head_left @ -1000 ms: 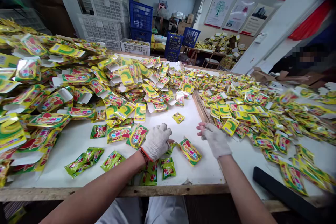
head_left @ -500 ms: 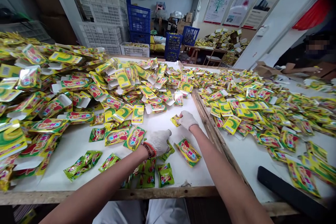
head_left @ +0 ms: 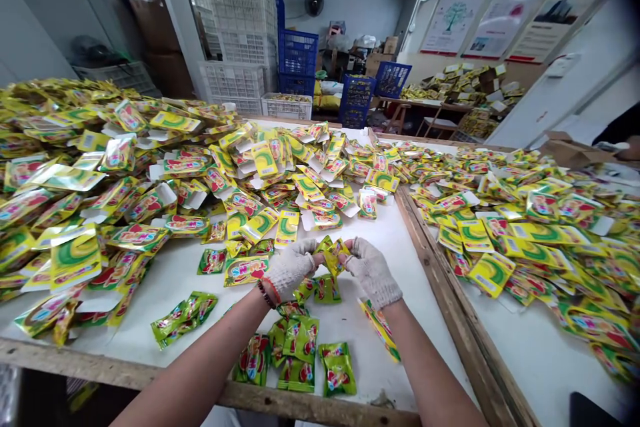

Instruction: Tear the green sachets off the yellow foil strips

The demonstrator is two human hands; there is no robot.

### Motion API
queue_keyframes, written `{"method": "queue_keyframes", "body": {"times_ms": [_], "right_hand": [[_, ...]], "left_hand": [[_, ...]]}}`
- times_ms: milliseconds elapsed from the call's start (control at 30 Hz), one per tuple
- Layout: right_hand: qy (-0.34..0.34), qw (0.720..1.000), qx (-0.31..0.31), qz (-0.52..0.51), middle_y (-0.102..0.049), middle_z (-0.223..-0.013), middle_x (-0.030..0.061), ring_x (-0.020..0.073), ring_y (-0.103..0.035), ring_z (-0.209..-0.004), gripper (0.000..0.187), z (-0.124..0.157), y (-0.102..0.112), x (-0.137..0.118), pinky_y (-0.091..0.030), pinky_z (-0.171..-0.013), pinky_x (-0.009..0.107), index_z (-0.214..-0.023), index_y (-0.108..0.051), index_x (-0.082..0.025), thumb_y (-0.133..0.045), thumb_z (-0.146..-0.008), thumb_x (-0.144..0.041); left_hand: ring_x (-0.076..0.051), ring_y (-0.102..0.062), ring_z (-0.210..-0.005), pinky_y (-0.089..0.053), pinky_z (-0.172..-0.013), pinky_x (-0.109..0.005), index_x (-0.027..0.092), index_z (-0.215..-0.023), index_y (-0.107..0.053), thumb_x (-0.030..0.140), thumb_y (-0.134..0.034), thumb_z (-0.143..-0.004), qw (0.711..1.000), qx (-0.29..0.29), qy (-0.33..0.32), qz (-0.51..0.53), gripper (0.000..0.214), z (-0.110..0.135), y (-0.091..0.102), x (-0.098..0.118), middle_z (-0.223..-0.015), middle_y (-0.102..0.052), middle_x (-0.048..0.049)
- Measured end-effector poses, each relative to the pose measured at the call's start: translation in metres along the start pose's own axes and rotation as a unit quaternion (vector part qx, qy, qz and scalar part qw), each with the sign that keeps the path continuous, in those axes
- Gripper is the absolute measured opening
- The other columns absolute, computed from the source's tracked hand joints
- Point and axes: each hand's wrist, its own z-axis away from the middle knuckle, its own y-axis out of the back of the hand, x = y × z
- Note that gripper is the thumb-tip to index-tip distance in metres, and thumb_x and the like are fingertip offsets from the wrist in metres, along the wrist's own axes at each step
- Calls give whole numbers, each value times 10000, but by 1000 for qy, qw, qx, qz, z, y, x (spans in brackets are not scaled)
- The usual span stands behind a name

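My left hand point(head_left: 291, 271), in a white glove with bare fingertips and a beaded band at the wrist, is closed in a pinch on small candy packets. My right hand point(head_left: 373, 272), gloved alike, pinches the other side of a yellow candy packet point(head_left: 336, 257), so the two hands meet over the white table point(head_left: 370, 360). Below them lie green candy packets point(head_left: 300, 337), several in a loose cluster. A printed carton point(head_left: 245, 270) rests just left of my left hand. Another carton point(head_left: 381, 330) is partly hidden by my right wrist.
A big heap of yellow cartons point(head_left: 135, 167), many with open flaps, covers the table's left and back. More cartons point(head_left: 530, 227) spread beyond a wooden divider point(head_left: 435, 267) on the right. White crates point(head_left: 240, 13) and blue baskets point(head_left: 299, 50) are stacked behind.
My right hand has brought the yellow packet over to my left hand, and both now hold packets together. My left hand has lifted from the packets it was over. The view has turned left.
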Motion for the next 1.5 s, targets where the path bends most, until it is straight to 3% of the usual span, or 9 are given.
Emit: {"method": "queue_keyframes", "body": {"times_ms": [167,433,567,700,900,1167,1333,1433,1500], "right_hand": [[14,999,33,38,-625,-721,9,130,-511,-602,276,3,0,-2,-417,-533,244,-800,-573,-184,-672,-681,-411],[7,998,24,52,-624,-738,5,137,-529,-619,282,9,2,-10,-425,-545,242,-817,-570,-194,-664,-673,-418],[-1,998,12,67,-645,-772,21,157,-565,-681,294,9,1,-11,-465,-612,260,-826,-586,-190,-652,-685,-439],[10,995,65,69,-608,-709,-8,128,-520,-602,263,10,14,-11,-444,-562,242,-791,-550,-196,-664,-679,-404],[-18,996,-56,70,-658,-781,12,154,-572,-677,293,16,26,-13,-466,-609,262,-877,-632,-177,-682,-663,-370],[25,986,-32,162,-676,-859,22,171,-609,-761,274,13,13,1,-496,-675,269,-951,-632,-194,-642,-701,-305],[-14,985,-101,136,-680,-790,18,149,-604,-669,248,14,18,-11,-475,-562,228,-903,-645,-179,-640,-725,-352],[-47,985,5,169,-657,-696,-1,130,-562,-562,209,22,43,-23,-424,-473,209,-839,-635,-187,-626,-722,-361],[-37,974,65,215,-667,-713,7,148,-587,-618,184,39,69,-25,-447,-523,221,-819,-638,-195,-627,-722,-351]], "left_hand": [[-51,-334,-470,-250,-458,-202,151,-704,-536,363,-688,-685,998,-60,10,12,262,6,1,3,-551,-417,63],[-67,-383,-479,-292,-473,-213,162,-599,-473,423,-674,-702,998,-54,-2,-16,345,12,-4,16,-517,-433,52],[-72,-430,-527,-355,-499,-194,156,-645,-491,446,-679,-708,999,-10,-13,-30,351,10,-6,12,-571,-455,45],[-96,-526,-595,-463,-531,-208,161,-838,-529,483,-642,-738,1000,5,18,4,355,10,-6,11,-728,-518,16],[-93,-514,-532,-416,-447,-184,170,-812,-535,451,-524,-830,989,-25,-2,-149,282,16,-4,17,-682,-495,25],[-111,-519,-624,-435,-535,-199,163,-807,-585,417,-674,-731,982,-33,-9,-186,280,20,-15,34,-702,-549,18],[-110,-540,-558,-450,-477,-208,184,-842,-516,467,-677,-726,991,-34,11,-127,346,15,-24,22,-678,-539,35],[-119,-584,-565,-469,-476,-212,196,-881,-464,478,-620,-773,997,8,10,-72,340,18,-30,16,-686,-536,38],[-119,-604,-583,-474,-490,-207,178,-855,-485,466,-576,-803,997,-24,42,-66,307,26,-35,15,-713,-568,9]]}}
